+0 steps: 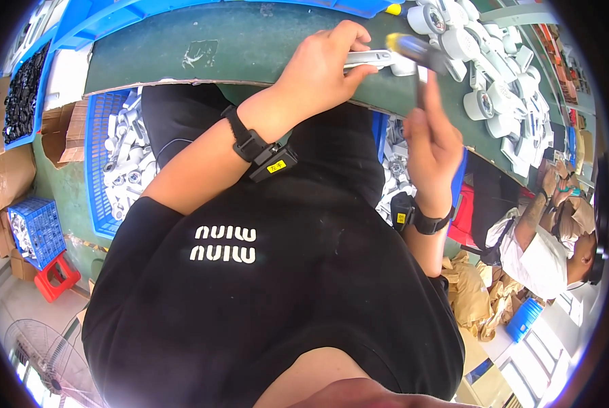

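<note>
My left hand [330,64] is closed on a white plastic handheld part [369,59], pinched between thumb and fingers over the green workbench [250,41]. The part lies level, and its far end reaches toward the right. In my right hand [432,132] is a small mallet [416,49], its head blurred by motion, with a yellow face and a dark body. That head hangs just above the right end of the white part; whether they touch I cannot tell. A heap of similar white parts with round heads [495,75] lies right of the mallet.
Blue crates of white parts stand under the bench, left [104,170] and right [457,178] of my legs. A blue bin [182,8] lines the far edge. A tray of black parts [27,95] is at left. Another person [532,248] works at right.
</note>
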`<state>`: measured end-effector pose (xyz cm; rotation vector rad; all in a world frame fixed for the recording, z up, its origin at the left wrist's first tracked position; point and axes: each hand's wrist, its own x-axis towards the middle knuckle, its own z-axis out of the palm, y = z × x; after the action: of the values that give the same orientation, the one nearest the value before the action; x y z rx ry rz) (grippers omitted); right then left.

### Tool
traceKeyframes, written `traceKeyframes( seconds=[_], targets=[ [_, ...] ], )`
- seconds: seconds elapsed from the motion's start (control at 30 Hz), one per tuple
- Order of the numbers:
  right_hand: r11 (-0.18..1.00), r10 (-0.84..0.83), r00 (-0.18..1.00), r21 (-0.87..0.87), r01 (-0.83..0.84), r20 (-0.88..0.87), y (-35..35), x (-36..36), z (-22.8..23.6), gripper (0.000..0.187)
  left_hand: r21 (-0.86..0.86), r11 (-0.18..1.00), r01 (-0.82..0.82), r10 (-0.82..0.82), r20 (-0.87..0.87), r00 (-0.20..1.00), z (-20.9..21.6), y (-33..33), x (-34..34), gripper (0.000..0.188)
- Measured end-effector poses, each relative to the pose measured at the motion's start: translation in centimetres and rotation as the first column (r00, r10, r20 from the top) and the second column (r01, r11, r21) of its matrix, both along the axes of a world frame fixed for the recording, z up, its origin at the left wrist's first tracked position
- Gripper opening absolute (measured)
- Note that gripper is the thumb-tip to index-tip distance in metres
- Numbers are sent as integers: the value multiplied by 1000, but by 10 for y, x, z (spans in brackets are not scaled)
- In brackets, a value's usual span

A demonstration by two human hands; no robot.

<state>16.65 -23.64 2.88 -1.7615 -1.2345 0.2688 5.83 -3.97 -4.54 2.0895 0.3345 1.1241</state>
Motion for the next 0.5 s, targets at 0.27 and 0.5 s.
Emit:
traceKeyframes(
  seconds=[0.27, 0.5],
  targets=[
    [996, -79, 994, -47, 82, 70, 6, -2, -6, 52, -37, 999, 17, -17, -9, 1000, 1, -1, -1, 46],
    [959, -35, 999, -279, 40, 23, 11, 0, 1, 54, -32, 999, -12, 11, -42, 999, 0, 2, -6, 49]
  ],
)
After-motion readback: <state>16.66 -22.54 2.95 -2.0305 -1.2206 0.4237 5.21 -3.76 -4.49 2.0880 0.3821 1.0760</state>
